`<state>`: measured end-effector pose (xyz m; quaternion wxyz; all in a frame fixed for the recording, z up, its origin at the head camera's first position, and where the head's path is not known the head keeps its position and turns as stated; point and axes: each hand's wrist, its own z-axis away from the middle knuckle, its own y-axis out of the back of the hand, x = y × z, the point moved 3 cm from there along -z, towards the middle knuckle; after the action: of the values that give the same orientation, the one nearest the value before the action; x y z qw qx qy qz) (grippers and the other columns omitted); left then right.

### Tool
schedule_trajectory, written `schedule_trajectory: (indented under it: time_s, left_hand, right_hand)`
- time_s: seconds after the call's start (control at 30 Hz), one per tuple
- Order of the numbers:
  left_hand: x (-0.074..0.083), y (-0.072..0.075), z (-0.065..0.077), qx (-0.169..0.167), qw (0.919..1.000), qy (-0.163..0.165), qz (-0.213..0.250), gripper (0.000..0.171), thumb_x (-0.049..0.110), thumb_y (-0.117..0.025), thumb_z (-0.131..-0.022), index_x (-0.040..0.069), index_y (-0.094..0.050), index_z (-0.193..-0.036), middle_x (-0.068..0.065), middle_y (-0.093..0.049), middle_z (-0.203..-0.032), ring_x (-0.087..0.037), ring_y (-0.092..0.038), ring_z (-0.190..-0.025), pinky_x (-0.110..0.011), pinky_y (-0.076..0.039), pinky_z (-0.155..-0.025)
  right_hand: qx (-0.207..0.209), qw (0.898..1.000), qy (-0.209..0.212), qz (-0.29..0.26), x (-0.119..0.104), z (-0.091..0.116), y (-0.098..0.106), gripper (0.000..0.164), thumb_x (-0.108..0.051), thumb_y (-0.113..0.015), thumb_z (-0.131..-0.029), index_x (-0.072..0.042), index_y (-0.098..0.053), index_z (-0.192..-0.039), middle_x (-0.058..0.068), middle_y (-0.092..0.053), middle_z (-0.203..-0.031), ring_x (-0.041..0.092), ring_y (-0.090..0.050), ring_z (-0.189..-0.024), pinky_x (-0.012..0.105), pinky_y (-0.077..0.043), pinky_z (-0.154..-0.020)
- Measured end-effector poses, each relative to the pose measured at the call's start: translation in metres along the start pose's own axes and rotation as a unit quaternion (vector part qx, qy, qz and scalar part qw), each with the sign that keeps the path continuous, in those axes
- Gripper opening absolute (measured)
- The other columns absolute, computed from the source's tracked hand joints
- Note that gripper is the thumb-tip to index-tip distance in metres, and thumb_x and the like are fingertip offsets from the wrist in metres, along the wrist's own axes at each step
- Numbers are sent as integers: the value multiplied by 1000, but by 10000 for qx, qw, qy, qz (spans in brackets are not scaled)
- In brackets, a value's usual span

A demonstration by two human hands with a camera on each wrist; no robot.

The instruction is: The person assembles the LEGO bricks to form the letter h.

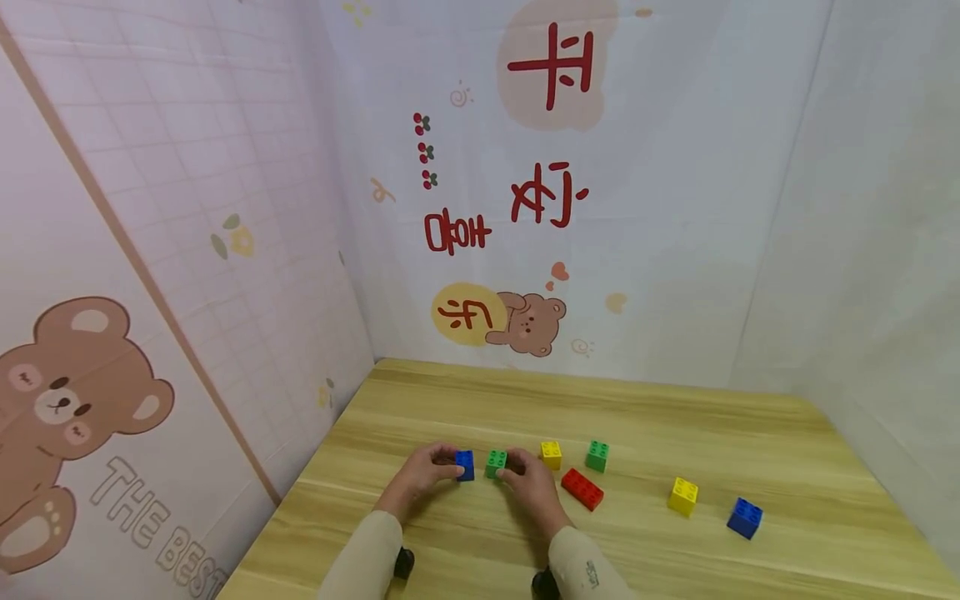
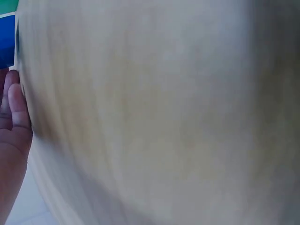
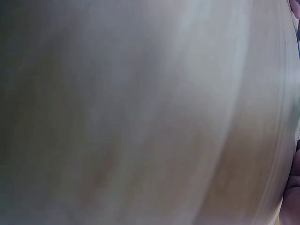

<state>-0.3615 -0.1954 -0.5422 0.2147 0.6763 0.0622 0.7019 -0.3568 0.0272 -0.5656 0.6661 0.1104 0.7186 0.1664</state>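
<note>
My left hand (image 1: 426, 475) pinches a blue toy brick (image 1: 466, 466) between thumb and fingers. A short gap to its right, my right hand (image 1: 531, 481) pinches a green brick (image 1: 496, 463), studs showing on top. In the left wrist view the blue brick (image 2: 6, 41) sits at the left edge above the fingers (image 2: 18, 105), with a bit of green beyond it. Only parts of the fingers (image 3: 291, 197) show at the right edge of the right wrist view. Just past the right hand are a yellow brick (image 1: 551, 455) and a long red brick (image 1: 582, 489).
Another green brick (image 1: 597, 456) stands behind the red one. Farther right on the wooden table (image 1: 810, 467) lie a second yellow brick (image 1: 683, 497) and a second blue brick (image 1: 745, 518). Printed cloth walls (image 1: 660, 208) rise behind and beside the table.
</note>
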Motion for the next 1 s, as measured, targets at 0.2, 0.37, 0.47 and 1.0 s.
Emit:
schedule_trajectory:
  time_s: [0.2,0.37,0.47,1.0]
  left_hand:
    - [6,6,-1,-13,10000,63,68,36,13,-75,-90,-2,-63,-121,-11,-67,-110,-22,-61,-99,-43,-51,-86]
    - [16,10,-4,-127,9998,-19,173,37,17,-73,-92,1,-63,-124,-11,-66,-112,-21,-61,-97,-46,-51,-84]
    - [21,11,-10,-122,9999,-32,104,39,21,-73,-92,3,-63,-126,-9,-65,-114,-21,-61,-98,-47,-51,-85]
    - [41,-1,-20,-401,9984,-394,96,43,21,-73,-92,4,-63,-130,-11,-67,-117,-24,-62,-106,-43,-51,-89]
  right_hand:
    - [-152,9997,156,145,-2,-1,1,37,-14,-73,-91,1,-64,-124,13,-67,-117,29,-62,-109,50,-47,-97]
    - [-380,9992,-34,142,-5,0,2,40,-17,-72,-92,-1,-62,-128,12,-66,-120,29,-61,-112,51,-46,-99]
    - [-463,9987,-156,123,-6,0,4,42,-19,-72,-93,-2,-61,-130,12,-66,-122,30,-60,-114,51,-45,-100]
    - [-444,9982,305,247,-10,0,8,34,-17,-72,-93,-2,-65,-123,12,-69,-115,29,-63,-106,49,-49,-94]
